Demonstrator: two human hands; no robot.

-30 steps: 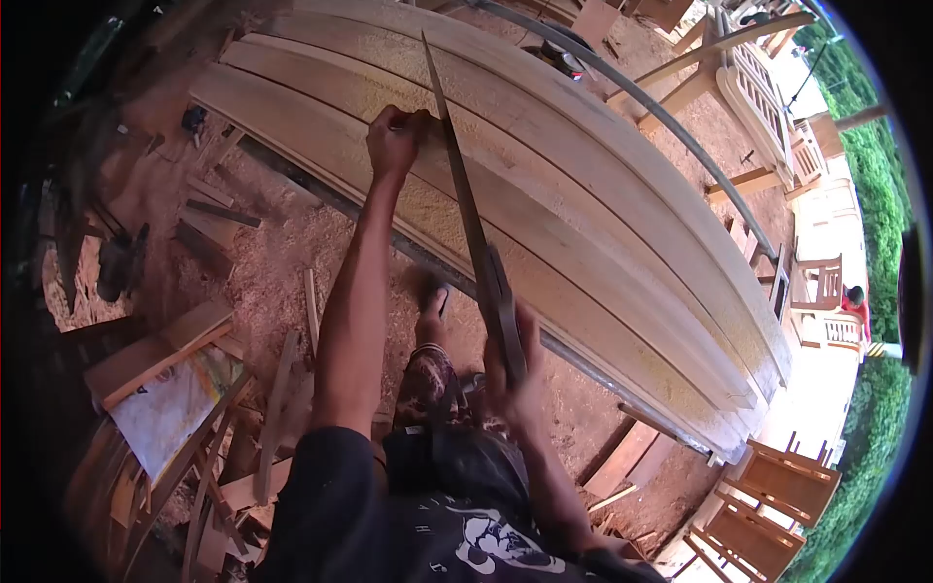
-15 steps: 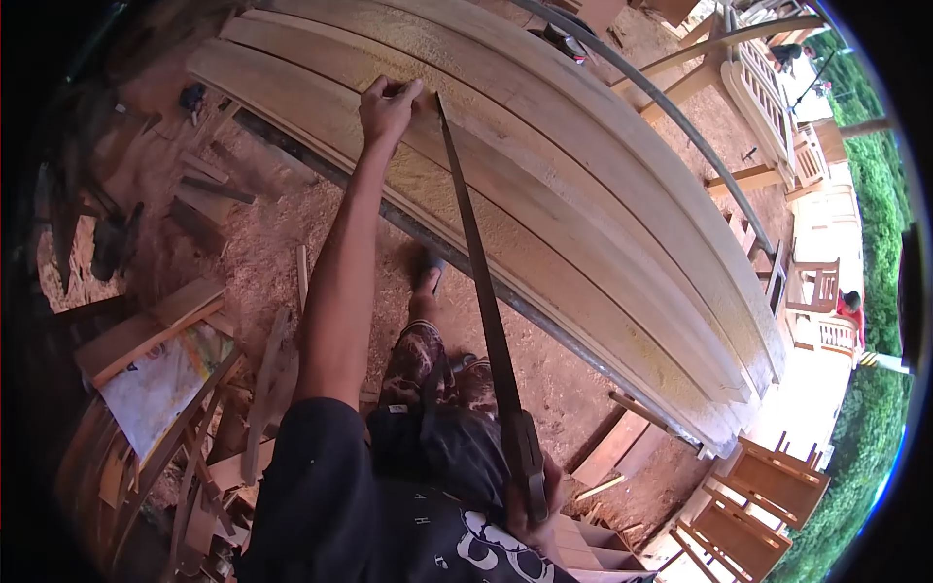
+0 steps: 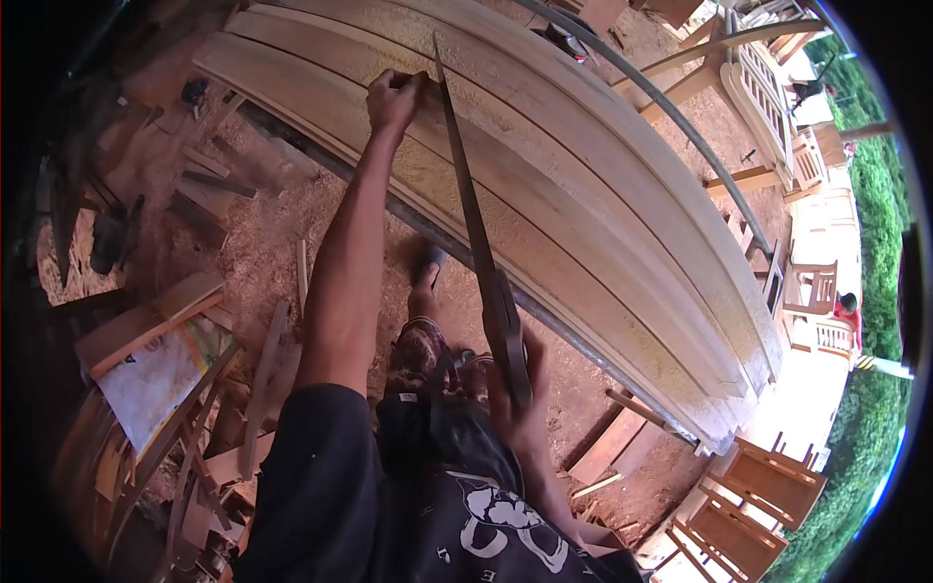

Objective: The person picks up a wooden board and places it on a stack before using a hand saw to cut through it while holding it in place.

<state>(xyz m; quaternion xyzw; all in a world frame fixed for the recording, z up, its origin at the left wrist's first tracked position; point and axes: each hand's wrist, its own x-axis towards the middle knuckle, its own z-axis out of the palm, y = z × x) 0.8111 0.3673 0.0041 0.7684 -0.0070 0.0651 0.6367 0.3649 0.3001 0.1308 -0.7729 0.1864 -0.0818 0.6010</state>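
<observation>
A long handsaw [image 3: 469,194] points away from me over wooden boards [image 3: 583,214] laid side by side. My right hand [image 3: 522,389] is wrapped round its handle at the near end. The dark blade crosses the boards, its tip resting above a middle one. My left hand [image 3: 397,95] is closed on the boards just left of the blade, fingers curled in a pinch; what it holds, if anything, is too small to make out. Sawdust lies on the wood around the blade.
A metal rail [image 3: 583,348] runs along the boards' near edge. Wood offcuts [image 3: 209,185] litter the ground at left, near a white sheet [image 3: 151,389]. Wooden chairs [image 3: 768,486] stand at lower right. A person in red [image 3: 847,313] is far right.
My right hand and the saw have moved forward, away from my body, so the blade reaches farther over the boards. My left hand has shifted only slightly.
</observation>
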